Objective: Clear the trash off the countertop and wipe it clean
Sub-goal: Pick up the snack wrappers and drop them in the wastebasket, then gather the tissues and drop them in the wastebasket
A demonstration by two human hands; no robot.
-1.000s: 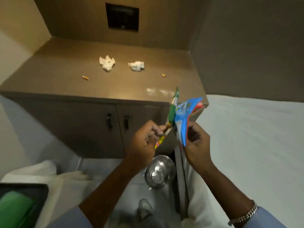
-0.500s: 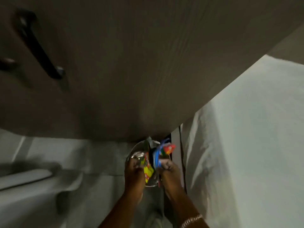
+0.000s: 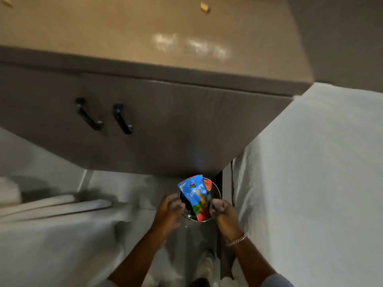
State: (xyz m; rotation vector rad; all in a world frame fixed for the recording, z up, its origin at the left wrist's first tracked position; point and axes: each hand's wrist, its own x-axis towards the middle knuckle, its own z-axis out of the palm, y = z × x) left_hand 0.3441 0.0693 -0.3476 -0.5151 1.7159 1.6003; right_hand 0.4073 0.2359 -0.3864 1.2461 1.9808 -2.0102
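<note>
Snack wrapper (image 3: 195, 196) is seen lying in the mouth of a round metal bin (image 3: 216, 191) on the floor, at the right end of the cabinet (image 3: 165, 125). Wrapper is mostly blue with white lettering, green and yellow print lower down, red at the bottom edge and along the right side; it is crumpled and tilted, top end toward the cabinet. A second wrapper cannot be made out separately.

Left hand (image 3: 169, 210) is held just left of the bin rim, fingers spread and loosely curled, nothing gripped. Right hand (image 3: 222, 209) is at the right rim, fingers curled in near the wrapper's lower edge; whether it is clamped on the wrapper cannot be told, motion blur. A chain bracelet (image 3: 236, 240) is worn on the right wrist.

The surface (image 3: 124, 27) is seen above, brown and glossy, with a small yellowish scrap (image 3: 204, 7) near the far edge. Two dark handles (image 3: 103, 117) are seen on the cabinet doors. White bedding (image 3: 310, 172) lies to the right.
</note>
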